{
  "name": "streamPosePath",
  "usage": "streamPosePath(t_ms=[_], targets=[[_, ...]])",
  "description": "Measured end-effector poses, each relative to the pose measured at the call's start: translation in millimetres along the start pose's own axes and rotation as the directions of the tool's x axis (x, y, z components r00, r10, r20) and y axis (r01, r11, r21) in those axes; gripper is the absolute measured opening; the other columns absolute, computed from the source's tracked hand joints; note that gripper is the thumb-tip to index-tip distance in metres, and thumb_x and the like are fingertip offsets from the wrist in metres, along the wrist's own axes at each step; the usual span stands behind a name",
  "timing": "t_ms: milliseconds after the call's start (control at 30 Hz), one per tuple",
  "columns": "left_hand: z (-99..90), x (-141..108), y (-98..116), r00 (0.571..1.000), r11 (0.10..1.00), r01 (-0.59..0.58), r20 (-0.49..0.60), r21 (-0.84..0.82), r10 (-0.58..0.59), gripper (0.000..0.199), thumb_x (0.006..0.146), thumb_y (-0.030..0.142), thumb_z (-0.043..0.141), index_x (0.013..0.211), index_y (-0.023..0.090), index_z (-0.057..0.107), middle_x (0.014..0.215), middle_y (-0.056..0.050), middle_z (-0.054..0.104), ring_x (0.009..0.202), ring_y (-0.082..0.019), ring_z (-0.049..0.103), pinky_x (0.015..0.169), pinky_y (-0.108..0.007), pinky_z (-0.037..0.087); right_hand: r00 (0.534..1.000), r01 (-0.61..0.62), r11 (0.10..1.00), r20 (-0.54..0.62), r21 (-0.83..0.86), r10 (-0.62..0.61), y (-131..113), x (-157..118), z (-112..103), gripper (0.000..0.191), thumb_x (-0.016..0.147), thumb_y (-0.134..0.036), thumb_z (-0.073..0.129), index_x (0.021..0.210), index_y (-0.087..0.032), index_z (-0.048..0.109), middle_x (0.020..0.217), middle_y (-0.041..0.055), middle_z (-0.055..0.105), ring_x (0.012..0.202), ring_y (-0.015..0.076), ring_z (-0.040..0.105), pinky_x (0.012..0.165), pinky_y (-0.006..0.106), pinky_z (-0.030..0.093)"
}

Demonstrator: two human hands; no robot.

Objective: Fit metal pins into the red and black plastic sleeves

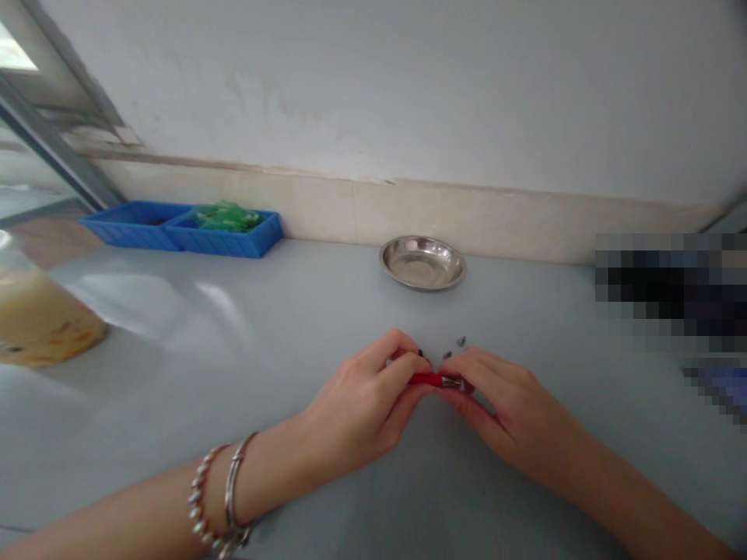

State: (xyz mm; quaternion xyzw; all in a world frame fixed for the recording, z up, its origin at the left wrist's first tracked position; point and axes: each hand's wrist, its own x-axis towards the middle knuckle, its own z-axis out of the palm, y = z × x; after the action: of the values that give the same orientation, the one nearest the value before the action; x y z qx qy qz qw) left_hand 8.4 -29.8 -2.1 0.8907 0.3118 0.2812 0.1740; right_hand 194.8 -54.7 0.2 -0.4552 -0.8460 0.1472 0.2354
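Note:
A slim red pen-like piece [426, 379] with a shiny metal end [450, 382] lies between my two hands. My left hand [373, 389] is closed round its red part, fingers pinched together. At the metal end, the thumb and fingers of my right hand [505, 404] are closed; whatever else they hold is partly hidden. Just beyond my fingertips, small dark grey pointed pieces lie on the table: one [461, 341] stands apart, and another [447, 355] sits close to my right fingers. A small black bit [421, 353] shows by my left fingers.
A shallow round metal dish [423, 264] sits near the wall. Two joined blue trays [222, 243] stand at the back left, the right one with green plastic packets [227, 217]. A clear bag [47, 319] of yellowish contents is at the left. Dark blurred things occupy the right edge.

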Motion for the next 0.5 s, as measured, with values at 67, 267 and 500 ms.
streamPosePath(t_ms=[67,267,500], targets=[[-0.1,0.2,0.6,1.000,1.000,0.002,0.005,-0.006,-0.002,0.013,0.086,0.018,0.045,0.093,0.014,0.055,0.092,-0.006,0.052,0.079,-0.013,0.053,0.070,-0.026,0.051,1.000,0.017,1.000,-0.012,-0.023,-0.018,0.6,0.2,0.1,0.019,0.090,-0.022,0.038,0.088,-0.016,0.056,0.080,0.0045,0.060,0.073,0.0149,0.054,0.064,0.027,0.044],[-0.8,0.8,2.5,1.000,1.000,-0.003,0.000,0.008,0.003,0.015,0.087,0.018,0.043,0.091,0.014,0.057,0.089,-0.005,0.052,0.078,-0.013,0.054,0.070,-0.025,0.051,0.998,0.056,0.991,-0.017,-0.122,-0.058,1.3,2.0,-0.2,0.033,0.092,-0.027,0.032,0.072,-0.015,0.056,0.065,0.0038,0.057,0.061,0.0139,0.050,0.055,0.025,0.040],[-0.6,1.1,1.3,1.000,1.000,-0.005,-0.017,-0.001,0.005,0.014,0.086,0.019,0.044,0.091,0.015,0.057,0.090,-0.006,0.053,0.078,-0.013,0.055,0.069,-0.025,0.051,0.999,0.031,0.989,0.033,-0.146,-0.026,0.1,1.5,-0.5,0.027,0.089,-0.029,0.040,0.078,-0.013,0.058,0.071,0.0060,0.060,0.066,0.0164,0.054,0.060,0.028,0.043]])
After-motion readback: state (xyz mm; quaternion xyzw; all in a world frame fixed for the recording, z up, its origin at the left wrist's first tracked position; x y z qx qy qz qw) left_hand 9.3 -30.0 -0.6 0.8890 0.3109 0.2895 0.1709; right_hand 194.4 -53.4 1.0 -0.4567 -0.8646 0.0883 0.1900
